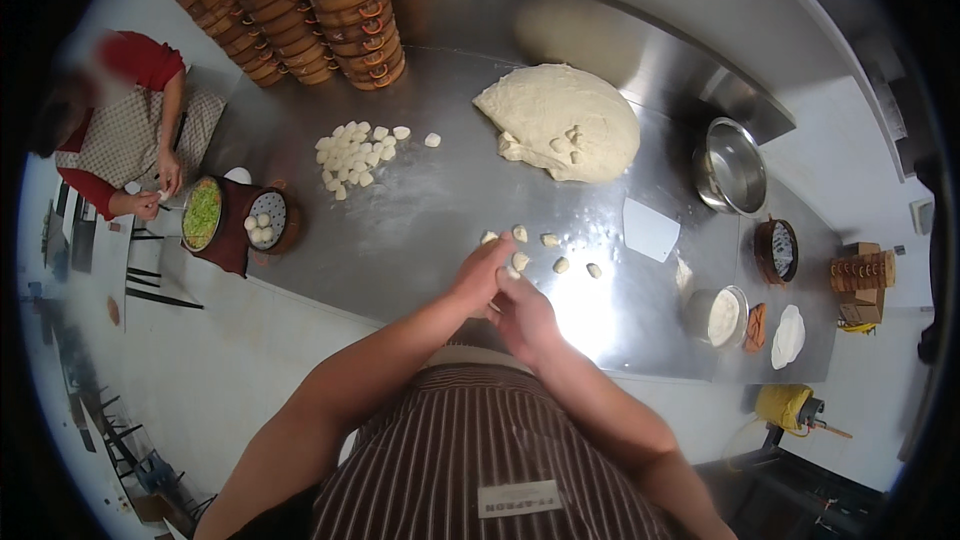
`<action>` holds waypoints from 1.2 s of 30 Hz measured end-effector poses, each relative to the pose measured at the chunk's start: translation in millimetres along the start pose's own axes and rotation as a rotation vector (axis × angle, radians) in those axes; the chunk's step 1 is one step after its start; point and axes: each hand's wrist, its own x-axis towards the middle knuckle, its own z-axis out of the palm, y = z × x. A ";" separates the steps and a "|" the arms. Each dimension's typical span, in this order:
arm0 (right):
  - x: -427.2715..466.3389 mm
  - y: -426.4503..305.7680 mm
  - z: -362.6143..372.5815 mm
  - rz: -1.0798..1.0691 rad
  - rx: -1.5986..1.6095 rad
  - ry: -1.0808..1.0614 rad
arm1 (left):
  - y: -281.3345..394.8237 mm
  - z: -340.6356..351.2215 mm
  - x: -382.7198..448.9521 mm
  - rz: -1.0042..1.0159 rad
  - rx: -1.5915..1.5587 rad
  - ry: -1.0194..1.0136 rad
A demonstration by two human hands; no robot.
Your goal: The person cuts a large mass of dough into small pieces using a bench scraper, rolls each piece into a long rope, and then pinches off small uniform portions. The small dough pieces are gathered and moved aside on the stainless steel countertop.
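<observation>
My left hand (480, 274) and my right hand (525, 311) meet above the front edge of a stainless steel table (420, 225). Between their fingers a bit of pale dough (512, 272) shows; how much each hand grips is hidden. Just beyond the fingertips lie several small dough pieces (561, 265). Farther back rests a large mound of dough (570, 120). A cluster of floured dough pieces (352, 154) sits to the left of it. On the right lies a flat whitish scraper (651, 229).
Bamboo steamers (345, 7) stand stacked at the back left. A co-worker (127, 120) handles something small beside a bowl of chopped green filling (202, 214) and a steamer with dough balls (268, 221). Rightward are a metal bowl (735, 165), a flour container (724, 317) and another steamer (776, 251).
</observation>
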 end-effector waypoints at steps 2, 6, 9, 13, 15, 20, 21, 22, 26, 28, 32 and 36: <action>-14.6 -8.3 -14.1 -0.122 -0.166 0.035 | -3.2 -7.3 -2.8 -0.230 -0.260 -0.252; -46.7 -30.1 -43.2 -0.371 -1.169 0.170 | -23.1 -1.9 -29.8 -0.267 0.063 -0.573; -43.9 -29.6 -67.0 -0.426 -1.330 0.035 | -25.6 9.8 -40.4 -0.122 0.042 -0.633; 11.9 0.1 -119.3 -0.386 -1.215 0.582 | -14.1 21.8 -49.0 -0.073 -0.103 -0.833; 22.0 16.6 -150.9 -0.177 -1.252 0.419 | -8.9 25.9 -50.7 -0.002 -0.057 -0.872; 14.5 19.2 -150.2 -0.185 -0.670 0.329 | -18.4 48.5 -44.8 -0.236 -0.306 -0.246; 11.4 11.4 -136.3 -0.122 -0.308 0.392 | -23.2 56.9 -42.4 -0.227 -0.314 -0.307; 7.5 4.5 -118.2 -0.123 -0.047 0.466 | -28.6 68.5 -41.8 -0.210 -0.331 -0.312; -17.2 -23.1 -68.1 -0.004 0.349 0.318 | -32.4 104.2 -21.3 0.214 0.199 -0.125; -32.3 -29.4 -65.3 -0.014 0.441 0.075 | -21.9 109.4 0.0 0.444 0.484 0.079; -61.8 -37.7 -88.8 0.007 0.092 0.072 | -7.9 99.0 11.7 -0.119 -0.185 -0.212; -86.6 -58.6 -114.2 -0.215 -0.746 0.164 | -12.6 90.7 -19.4 -0.277 -0.032 -0.509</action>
